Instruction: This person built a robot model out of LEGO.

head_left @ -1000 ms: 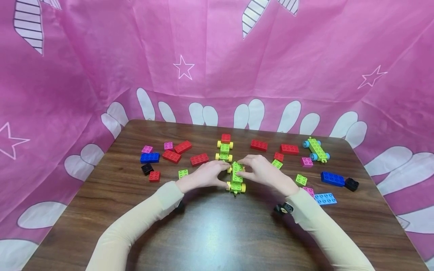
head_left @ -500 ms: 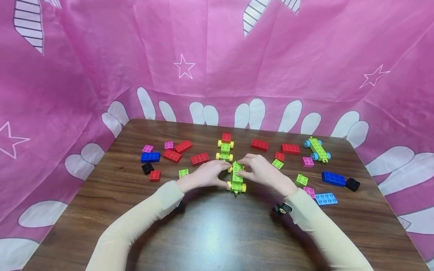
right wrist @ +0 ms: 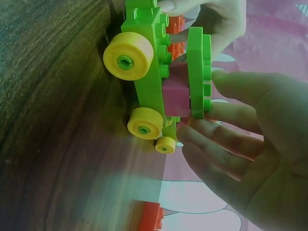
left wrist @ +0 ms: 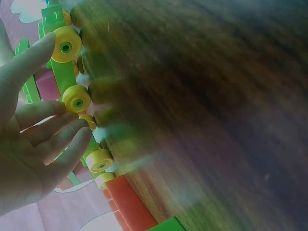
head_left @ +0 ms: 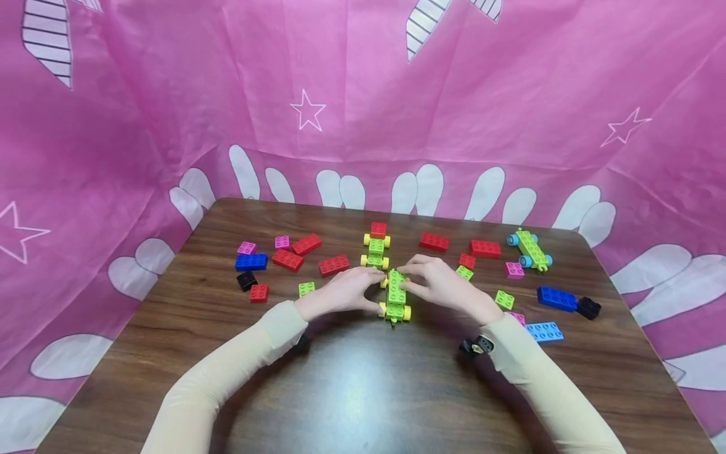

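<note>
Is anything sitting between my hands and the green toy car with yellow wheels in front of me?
Nothing visible. The left hand and the right hand already touch the green wheeled car from either side, and no loose brick lies between fingers and car.

No readable text, label, brand or number shows in any view

Both arms reach forward in cream sleeves, forearms angled inward so the hands almost meet. The left hand [head_left: 340, 291] has its thumb extended and fingers [left wrist: 53, 139] gently bent. The right hand [head_left: 445, 287] mirrors it, fingertips [right wrist: 202, 130] pointing inward, pinching lightly.
</note>
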`<state>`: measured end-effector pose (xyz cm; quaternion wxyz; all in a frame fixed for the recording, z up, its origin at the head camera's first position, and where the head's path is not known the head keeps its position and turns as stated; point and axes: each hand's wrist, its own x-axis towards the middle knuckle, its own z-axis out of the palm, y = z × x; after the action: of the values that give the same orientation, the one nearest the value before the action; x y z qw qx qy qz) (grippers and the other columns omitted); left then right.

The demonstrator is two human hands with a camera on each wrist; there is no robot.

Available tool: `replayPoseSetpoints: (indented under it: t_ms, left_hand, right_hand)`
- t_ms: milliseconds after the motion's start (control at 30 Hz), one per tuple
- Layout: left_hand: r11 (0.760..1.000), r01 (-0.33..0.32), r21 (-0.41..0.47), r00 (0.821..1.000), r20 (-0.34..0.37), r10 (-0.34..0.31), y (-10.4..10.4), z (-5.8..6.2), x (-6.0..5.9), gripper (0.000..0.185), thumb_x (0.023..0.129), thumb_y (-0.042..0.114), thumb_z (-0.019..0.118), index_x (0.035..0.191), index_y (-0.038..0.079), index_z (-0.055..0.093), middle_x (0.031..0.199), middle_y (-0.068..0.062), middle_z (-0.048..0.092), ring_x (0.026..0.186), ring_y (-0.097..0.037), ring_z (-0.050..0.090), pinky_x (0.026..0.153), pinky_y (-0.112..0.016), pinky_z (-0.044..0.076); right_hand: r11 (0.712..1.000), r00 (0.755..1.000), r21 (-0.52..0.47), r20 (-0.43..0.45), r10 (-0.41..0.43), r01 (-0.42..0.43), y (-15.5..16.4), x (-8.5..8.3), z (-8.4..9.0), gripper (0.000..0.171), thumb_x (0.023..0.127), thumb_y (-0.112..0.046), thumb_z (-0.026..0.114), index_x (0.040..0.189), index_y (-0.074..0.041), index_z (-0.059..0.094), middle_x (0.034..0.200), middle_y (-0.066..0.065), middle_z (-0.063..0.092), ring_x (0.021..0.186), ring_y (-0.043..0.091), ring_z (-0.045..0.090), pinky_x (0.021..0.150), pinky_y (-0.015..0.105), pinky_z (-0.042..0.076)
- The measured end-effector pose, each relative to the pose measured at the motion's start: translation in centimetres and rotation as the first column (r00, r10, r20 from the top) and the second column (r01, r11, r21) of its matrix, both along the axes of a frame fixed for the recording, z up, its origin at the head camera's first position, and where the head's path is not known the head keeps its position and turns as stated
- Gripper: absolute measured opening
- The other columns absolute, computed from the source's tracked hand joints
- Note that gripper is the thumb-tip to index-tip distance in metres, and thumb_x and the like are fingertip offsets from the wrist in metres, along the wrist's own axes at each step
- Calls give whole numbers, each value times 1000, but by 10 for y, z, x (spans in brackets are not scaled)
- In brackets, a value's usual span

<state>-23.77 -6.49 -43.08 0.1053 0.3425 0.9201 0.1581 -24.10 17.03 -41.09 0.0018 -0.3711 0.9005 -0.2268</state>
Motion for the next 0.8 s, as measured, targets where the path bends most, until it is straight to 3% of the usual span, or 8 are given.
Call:
replayPoseSetpoints:
  t_ms: [300, 600, 800]
  left_hand:
    - [1000, 2, 1, 1000, -10, -2, -1, -1, 0, 74, 84, 46, 76, 141, 5, 54, 148, -10, 53, 139, -26, 49, 111, -45, 45]
    - [1000, 3, 3, 1000, -13, -3, 0, -1, -1, 76, 83, 48, 77, 141, 5, 54, 148, -11, 53, 139, -26, 49, 111, -44, 46]
    - [1000, 4, -11, 1000, -16, -4, 1, -1, -2, 77, 83, 49, 76, 142, 5, 54, 149, -10, 53, 139, -26, 49, 111, -44, 46]
  right_hand:
    - [1000, 999, -28, -40, 1, -2, -3, -4, -6, 28, 88, -16, 75, 113, -4, 73, 99, 9, 73, 89, 22, 70, 77, 34, 60]
    - [999, 998, 37, -67, 11, -8, -7, -4, 1, 27, 87, -16, 76, 111, -5, 75, 95, 7, 72, 82, 15, 68, 75, 29, 60]
    - [999, 999, 43, -41, 33, -32, -6, -8, 2, 26, 87, -14, 76, 110, -3, 75, 95, 9, 72, 80, 13, 66, 73, 28, 59]
